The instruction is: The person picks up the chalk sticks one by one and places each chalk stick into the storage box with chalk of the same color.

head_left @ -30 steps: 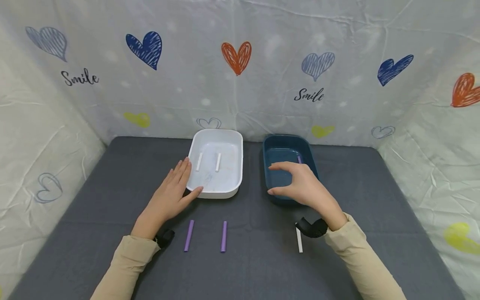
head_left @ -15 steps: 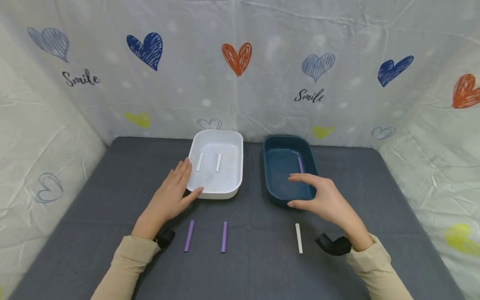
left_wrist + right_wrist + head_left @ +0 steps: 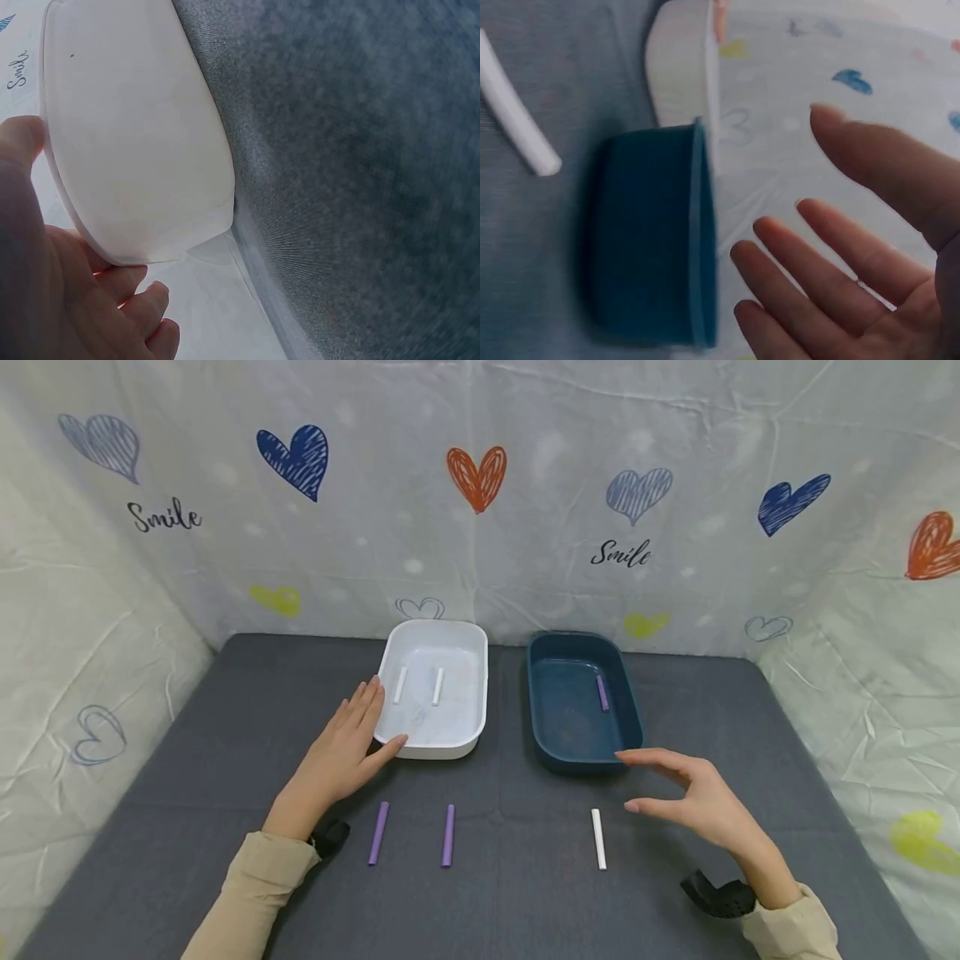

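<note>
My left hand (image 3: pixel 341 752) rests on the near left corner of a white tub (image 3: pixel 459 722), thumb and fingertips at its rim; the left wrist view shows the tub's wall beside the thumb. Two white chalk-like sticks (image 3: pixel 437 687) lie inside. To the right stands a dark teal tub (image 3: pixel 566 727) holding one purple stick (image 3: pixel 602 692). My right hand (image 3: pixel 701 797) is in the air off that tub's near right corner, thumb and fingers spread, nothing between them. Left of its fingertips, a white stick (image 3: pixel 598 839) lies on the table.
Two purple sticks (image 3: pixel 378 833) lie apart on the grey tablecloth (image 3: pixel 517 885), in front of the white tub. A pale curtain (image 3: pixel 540 543) printed with hearts hangs right behind both tubs and along the sides. Each wrist wears a black strap (image 3: pixel 718 895).
My right hand has drawn back from over the teal tub, toward me and to the right, uncovering the purple stick inside and the white stick on the table. My left hand stays put.
</note>
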Motion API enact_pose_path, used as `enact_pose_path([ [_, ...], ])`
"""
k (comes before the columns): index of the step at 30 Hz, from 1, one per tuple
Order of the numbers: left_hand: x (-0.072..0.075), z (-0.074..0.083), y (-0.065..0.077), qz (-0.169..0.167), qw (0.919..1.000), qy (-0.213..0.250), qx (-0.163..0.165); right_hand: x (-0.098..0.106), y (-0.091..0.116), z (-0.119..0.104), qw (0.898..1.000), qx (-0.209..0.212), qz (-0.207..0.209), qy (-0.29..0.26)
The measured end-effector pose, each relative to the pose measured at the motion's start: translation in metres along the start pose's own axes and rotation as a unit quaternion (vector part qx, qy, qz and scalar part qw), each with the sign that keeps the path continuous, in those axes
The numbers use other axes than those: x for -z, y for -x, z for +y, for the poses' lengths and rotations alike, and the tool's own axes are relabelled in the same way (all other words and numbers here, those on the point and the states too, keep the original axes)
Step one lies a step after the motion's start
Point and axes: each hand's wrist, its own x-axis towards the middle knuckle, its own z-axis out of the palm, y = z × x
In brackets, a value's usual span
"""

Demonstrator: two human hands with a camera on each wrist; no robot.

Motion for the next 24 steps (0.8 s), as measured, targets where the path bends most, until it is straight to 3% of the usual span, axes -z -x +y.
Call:
enact_pose_path([
  [10, 0.001, 0.000, 0.000, -0.011, 0.9999, 0.000, 0.003, -0.013, 0.020, 0.031, 0.997, -0.017, -0.019, -0.068],
  [24, 0.001, 0.001, -0.001, -0.014, 0.9999, 0.003, 0.004, -0.038, 0.022, 0.058, 0.994, -0.020, -0.040, -0.105],
])
